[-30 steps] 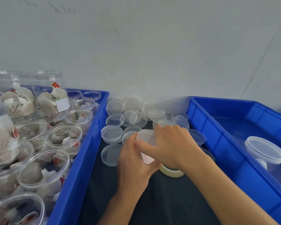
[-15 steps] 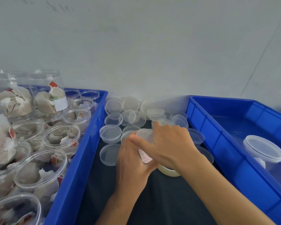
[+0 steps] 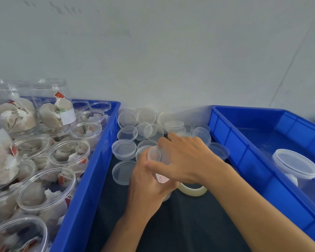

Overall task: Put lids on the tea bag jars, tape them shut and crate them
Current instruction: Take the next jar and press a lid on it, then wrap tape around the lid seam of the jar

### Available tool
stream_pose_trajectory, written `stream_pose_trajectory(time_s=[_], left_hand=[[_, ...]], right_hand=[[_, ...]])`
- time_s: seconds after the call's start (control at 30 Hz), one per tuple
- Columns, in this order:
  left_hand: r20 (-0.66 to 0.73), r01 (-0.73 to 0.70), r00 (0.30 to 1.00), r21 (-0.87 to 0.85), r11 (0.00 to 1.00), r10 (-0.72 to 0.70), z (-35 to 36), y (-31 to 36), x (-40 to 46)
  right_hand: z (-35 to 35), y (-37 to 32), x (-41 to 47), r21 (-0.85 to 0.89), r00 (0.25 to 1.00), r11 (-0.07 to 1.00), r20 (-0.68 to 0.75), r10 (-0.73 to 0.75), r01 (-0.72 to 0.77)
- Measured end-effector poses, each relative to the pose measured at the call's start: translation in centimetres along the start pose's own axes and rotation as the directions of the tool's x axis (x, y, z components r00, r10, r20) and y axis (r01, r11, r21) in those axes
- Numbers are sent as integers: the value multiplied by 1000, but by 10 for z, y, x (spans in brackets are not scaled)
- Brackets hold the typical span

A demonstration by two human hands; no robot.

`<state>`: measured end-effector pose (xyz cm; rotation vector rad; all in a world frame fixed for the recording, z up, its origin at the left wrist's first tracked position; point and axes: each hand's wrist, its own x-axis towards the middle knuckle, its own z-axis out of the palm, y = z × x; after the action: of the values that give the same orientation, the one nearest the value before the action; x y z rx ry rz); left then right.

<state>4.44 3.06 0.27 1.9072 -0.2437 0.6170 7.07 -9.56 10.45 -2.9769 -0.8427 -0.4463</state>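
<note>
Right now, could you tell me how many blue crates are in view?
2: the left crate holds open tea bag jars; the right crate holds one lidded jar. None seems hidden.

R hand [image 3: 185,159] slid further left over jar lid [image 3: 154,153]; thumb now lower.

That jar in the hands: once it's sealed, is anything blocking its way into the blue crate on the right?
Nothing visible blocks it. The jar is held by the left hand and right hand, and only the near wall of the right crate stands between. Inside, one lidded jar leaves bare floor around it.
</note>
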Motion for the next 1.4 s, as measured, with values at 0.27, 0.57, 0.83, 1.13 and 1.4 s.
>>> stream_pose_trajectory(time_s=[0.27,0.57,0.83,1.13,1.4], left_hand=[[-63,135,989,2,991,-135,6,5,-1],[-159,242,954,-81,967,-252,10,9,-7],[-242,222,941,-91,971,-238,-1,6,0],[-178,153,972,-10,988,-152,2,-8,1],[-242,139,963,51,989,-123,-2,-1,-4]], right_hand=[[9,-8,3,-32,995,999,-96,39,-43],[21,-21,5,-112,972,971,-135,195,-210],[25,25,-17,309,923,877,4,385,-367],[81,31,-69,266,952,915,94,290,-305],[73,32,-50,271,957,923,177,231,-273]])
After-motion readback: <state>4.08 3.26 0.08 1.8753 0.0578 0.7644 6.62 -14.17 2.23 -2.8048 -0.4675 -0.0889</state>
